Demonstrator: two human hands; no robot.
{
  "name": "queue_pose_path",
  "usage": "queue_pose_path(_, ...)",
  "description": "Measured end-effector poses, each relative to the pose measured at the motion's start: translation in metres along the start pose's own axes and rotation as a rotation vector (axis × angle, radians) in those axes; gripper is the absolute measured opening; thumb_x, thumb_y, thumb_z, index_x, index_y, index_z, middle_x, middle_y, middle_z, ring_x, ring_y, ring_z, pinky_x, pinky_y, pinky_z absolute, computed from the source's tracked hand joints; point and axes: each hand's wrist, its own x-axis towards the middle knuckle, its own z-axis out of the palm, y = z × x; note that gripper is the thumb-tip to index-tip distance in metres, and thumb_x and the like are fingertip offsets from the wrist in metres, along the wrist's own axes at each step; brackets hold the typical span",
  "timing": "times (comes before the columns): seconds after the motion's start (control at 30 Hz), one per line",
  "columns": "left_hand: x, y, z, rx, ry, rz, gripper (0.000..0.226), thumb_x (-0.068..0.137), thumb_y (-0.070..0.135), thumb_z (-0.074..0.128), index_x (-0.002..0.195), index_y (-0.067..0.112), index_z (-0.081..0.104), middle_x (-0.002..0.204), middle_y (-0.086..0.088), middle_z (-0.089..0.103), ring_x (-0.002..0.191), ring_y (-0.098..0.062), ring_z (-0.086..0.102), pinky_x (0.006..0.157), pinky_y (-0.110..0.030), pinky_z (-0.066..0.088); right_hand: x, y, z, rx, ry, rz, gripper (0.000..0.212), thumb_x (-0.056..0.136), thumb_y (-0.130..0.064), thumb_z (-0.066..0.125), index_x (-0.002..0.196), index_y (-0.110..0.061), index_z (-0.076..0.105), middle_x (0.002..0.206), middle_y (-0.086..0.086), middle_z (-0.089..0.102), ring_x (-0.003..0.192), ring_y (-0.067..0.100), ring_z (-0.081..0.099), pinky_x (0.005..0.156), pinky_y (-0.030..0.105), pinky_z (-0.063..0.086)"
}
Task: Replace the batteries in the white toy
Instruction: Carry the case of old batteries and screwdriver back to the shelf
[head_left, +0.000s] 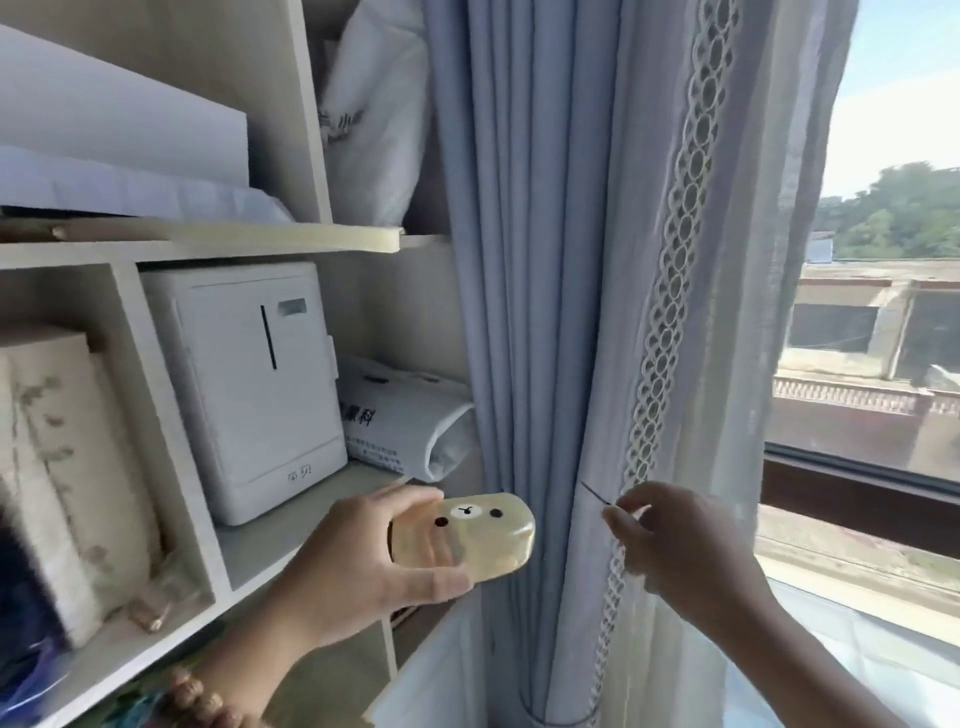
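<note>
White toy (483, 540) in left hand (358, 566), lying sideways, rounded end right

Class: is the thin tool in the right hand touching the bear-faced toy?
Apart. The head view shows curtain between the thin tool pinched by the right hand and the toy held by the left hand.

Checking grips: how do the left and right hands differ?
The left hand wraps around the bear-face toy; the right hand pinches a thin dark tool. The left hand is before the shelf, the right hand before the curtain. Both hold something.
</note>
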Motion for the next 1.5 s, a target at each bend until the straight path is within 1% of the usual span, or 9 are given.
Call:
queue_pose_path(0.07, 0.013, -0.018, -0.008, -0.013, 0.027, -0.066, 0.081, 0.056, 0.064, 0.087, 0.129, 0.041, 0.059, 0.118, 0.03, 0.065, 0.109, 0.013, 0.059, 0.094, -0.019, 0.05, 0.033, -0.015, 0.026, 0.002, -0.049, -0.079, 0.015, 0.092, -0.036, 0.062, 0.083, -0.028, 0.072, 0.055, -0.007, 0.072, 0.05, 0.009, 0.068, 0.056, 0.034, 0.06)
queue_pose_path(0.2, 0.02, -0.046, -0.027, 0.025, 0.148, -0.215, 0.053, 0.059, 0.048, 0.092, 0.105, 0.053, 0.066, 0.108, 0.036, 0.066, 0.099, 0.011, 0.064, 0.082, -0.008, 0.049, 0.077, -0.046, 0.09, 0.011, -0.16, -0.223, 0.018, 0.087, -0.042, 0.052, 0.072, -0.035, 0.06, 0.066, -0.01, 0.072, 0.068, 0.014, 0.068, 0.061, 0.034, 0.059)
queue_pose_path(0.3, 0.022, -0.069, -0.04, 0.103, 0.31, -0.379, 0.058, 0.052, 0.056, 0.091, 0.104, 0.05, 0.064, 0.106, 0.037, 0.065, 0.098, 0.011, 0.063, 0.08, -0.007, 0.048, 0.107, -0.072, 0.135, 0.131, -0.237, -0.35, 0.016, 0.088, -0.047, 0.059, 0.082, -0.033, 0.062, 0.08, -0.012, 0.068, 0.077, 0.01, 0.065, 0.069, 0.034, 0.056)
queue_pose_path(0.4, 0.023, -0.088, -0.043, 0.208, 0.381, -0.526, 0.064, 0.048, 0.065, 0.082, 0.105, 0.054, 0.054, 0.107, 0.029, 0.062, 0.1, 0.004, 0.062, 0.091, -0.023, 0.051, 0.13, -0.098, 0.17, 0.163, -0.268, -0.487, 0.015, 0.09, -0.049, 0.06, 0.089, -0.036, 0.067, 0.096, -0.013, 0.053, 0.081, 0.01, 0.064, 0.073, 0.032, 0.055)
queue_pose_path(0.5, 0.027, -0.093, -0.03, 0.318, 0.391, -0.629, 0.054, 0.053, 0.063, 0.078, 0.098, 0.055, 0.05, 0.104, 0.027, 0.059, 0.096, 0.005, 0.059, 0.088, -0.026, 0.051, 0.142, -0.115, 0.204, 0.142, -0.35, -0.59, 0.015, 0.093, -0.043, 0.058, 0.095, -0.031, 0.067, 0.098, -0.01, 0.056, 0.084, 0.015, 0.065, 0.076, 0.035, 0.056)
queue_pose_path(0.73, 0.042, -0.112, -0.002, 0.411, 0.422, -0.805, 0.048, 0.064, 0.04, 0.077, 0.106, 0.041, 0.054, 0.102, 0.022, 0.053, 0.088, 0.005, 0.056, 0.077, -0.018, 0.05, 0.156, -0.125, 0.259, 0.068, -0.455, -0.65, 0.018, 0.098, -0.034, 0.05, 0.1, -0.024, 0.065, 0.103, -0.005, 0.067, 0.091, 0.019, 0.067, 0.077, 0.034, 0.056)
queue_pose_path(1.0, 0.063, -0.131, -0.002, 0.332, 0.398, -0.919, 0.034, 0.068, 0.025, 0.073, 0.095, 0.031, 0.053, 0.093, 0.01, 0.052, 0.078, -0.003, 0.054, 0.059, -0.018, 0.041, 0.164, -0.134, 0.296, -0.068, -0.456, -0.668, 0.025, 0.097, -0.034, 0.049, 0.099, -0.02, 0.07, 0.096, -0.002, 0.071, 0.087, 0.019, 0.068, 0.06, 0.027, 0.038)
queue_pose_path(1.37, 0.063, -0.135, -0.002, 0.29, 0.387, -0.991, 0.03, 0.077, 0.028, 0.064, 0.099, 0.028, 0.043, 0.106, 0.012, 0.033, 0.085, -0.004, 0.052, 0.071, -0.026, 0.051, 0.159, -0.132, 0.298, -0.039, -0.454, -0.669, 0.026, 0.098, -0.037, 0.047, 0.104, -0.021, 0.065, 0.102, -0.002, 0.065, 0.092, 0.019, 0.066, 0.065, 0.029, 0.044)
queue_pose_path(1.5, 0.064, -0.137, 0.0, 0.272, 0.417, -0.988, 0.055, 0.076, 0.025, 0.061, 0.126, 0.027, 0.039, 0.115, 0.014, 0.04, 0.102, -0.005, 0.051, 0.087, -0.03, 0.05, 0.158, -0.133, 0.293, -0.025, -0.463, -0.666, 0.026, 0.098, -0.038, 0.045, 0.108, -0.021, 0.063, 0.107, -0.002, 0.065, 0.097, 0.02, 0.067, 0.073, 0.031, 0.05)
